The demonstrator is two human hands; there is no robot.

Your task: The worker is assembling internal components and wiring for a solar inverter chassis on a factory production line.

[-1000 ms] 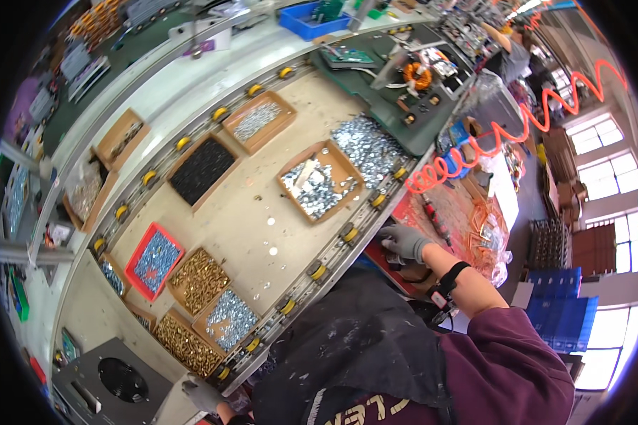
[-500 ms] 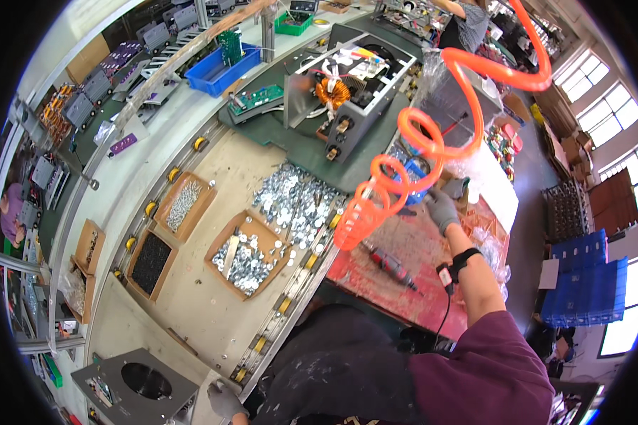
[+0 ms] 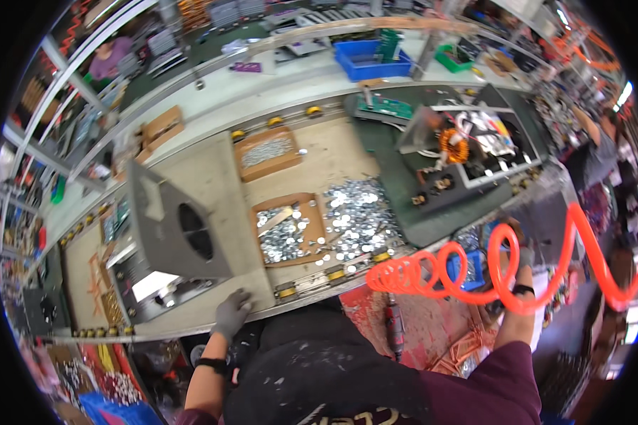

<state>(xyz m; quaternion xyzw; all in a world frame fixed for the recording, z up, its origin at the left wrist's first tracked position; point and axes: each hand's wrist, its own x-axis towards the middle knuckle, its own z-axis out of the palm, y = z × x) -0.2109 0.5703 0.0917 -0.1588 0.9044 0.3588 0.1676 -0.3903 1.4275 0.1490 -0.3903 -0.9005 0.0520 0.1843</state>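
Note:
My left hand [image 3: 232,314], in a grey glove, lies at the near edge of the line with its fingers apart and nothing in them. Next to it a dark metal panel with a round hole [image 3: 170,227] stands tilted over an open metal unit [image 3: 138,309]. Out to the right, my gloved right hand [image 3: 524,258] is near a blue bin [image 3: 468,272]. The coiled orange hose [image 3: 505,265] and blur hide its fingers. A cardboard tray of washers and screws [image 3: 254,225] and a loose pile of washers [image 3: 361,219] lie between my hands.
A dark chassis with a copper coil [image 3: 454,145] sits on a green mat [image 3: 411,212]. Behind the washers is a small box of screws [image 3: 244,172]. A red power screwdriver [image 3: 395,329] lies on the red bench [image 3: 365,312]. Another person [image 3: 595,145] works at far right.
My view has swung left. The dark holed panel, lying flatter before, now stands tilted up. My left hand is beside it at the line's edge; my right hand remains out to the right.

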